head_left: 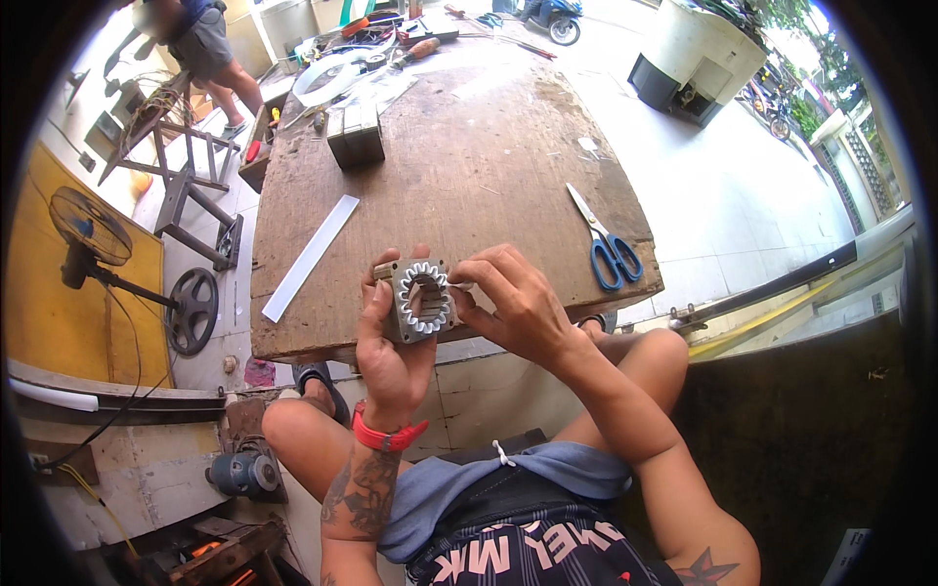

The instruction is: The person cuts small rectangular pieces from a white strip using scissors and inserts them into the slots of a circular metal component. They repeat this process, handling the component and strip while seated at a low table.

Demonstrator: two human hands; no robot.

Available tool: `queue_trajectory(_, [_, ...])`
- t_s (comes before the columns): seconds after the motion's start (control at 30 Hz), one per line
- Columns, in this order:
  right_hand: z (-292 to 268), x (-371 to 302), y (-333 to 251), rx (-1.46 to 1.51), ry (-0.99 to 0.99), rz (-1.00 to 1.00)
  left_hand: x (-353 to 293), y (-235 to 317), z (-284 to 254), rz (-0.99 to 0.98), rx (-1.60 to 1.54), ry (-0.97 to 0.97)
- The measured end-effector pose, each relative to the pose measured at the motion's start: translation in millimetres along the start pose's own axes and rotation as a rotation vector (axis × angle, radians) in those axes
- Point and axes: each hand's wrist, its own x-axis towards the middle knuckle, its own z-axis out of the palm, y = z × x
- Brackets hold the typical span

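Across your wooden desk (pixel 469 186), a long white strip (pixel 311 259) lies at an angle to your left and blue-handled scissors (pixel 608 252) rest to the right, blades pointing away from you. Another block (pixel 357 142) stands farther back, near the clutter at the far end.

Your work, a squarish metal core (pixel 400 320) with a toothed bore, is held up just over the near edge. Your left hand (pixel 391 356) is closed around it, thumb along its side, bore turned up toward you. White liners (pixel 446 311) ring that bore. Your right hand (pixel 516 298) is pinched narrow at the core's right side, with a small pale piece at the fingertips; its exact shape is too small to tell.

The step looks like fitting or adjusting a liner. To do it well, keep your left grip firm but clear of the slot mouths, and turn the core so the slot you're working on faces your right hand. Guide the piece straight along its slot, pressing lightly so it doesn't crease, then check that its edge matches its neighbours.
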Motion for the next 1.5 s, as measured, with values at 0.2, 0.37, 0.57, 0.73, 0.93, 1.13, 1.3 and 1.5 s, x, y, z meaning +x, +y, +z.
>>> queue_trajectory(0.2, [-2,2,-6,-0.066,-0.106,-0.086,1,4,-2,0.021,0.031,0.022])
queue_trajectory(0.37, [-3,-2,-2,-0.024,-0.114,-0.054,0,4,-2,0.038,0.064,0.027])
queue_trajectory(0.57, [20,-13,2,0.255,-0.029,0.152,1,4,-3,0.011,-0.003,-0.003])
queue_trajectory(0.73, [13,-8,-12,0.071,-0.18,0.053,4,11,-5,-0.033,0.008,0.081])
queue_trajectory(0.93, [-5,6,3,0.294,-0.399,0.112,2,12,-3,-0.237,0.21,-0.045])
queue_trajectory(1.13, [-27,58,115,0.271,-0.34,0.22,12,27,-6,0.106,0.902,-0.074])
queue_trajectory(1.3, [-53,118,251,0.011,-0.412,0.649,19,73,-19,0.431,1.533,0.147])
queue_trajectory(1.5, [-65,151,305,0.15,-0.415,0.847,24,104,-53,0.34,1.919,0.368])
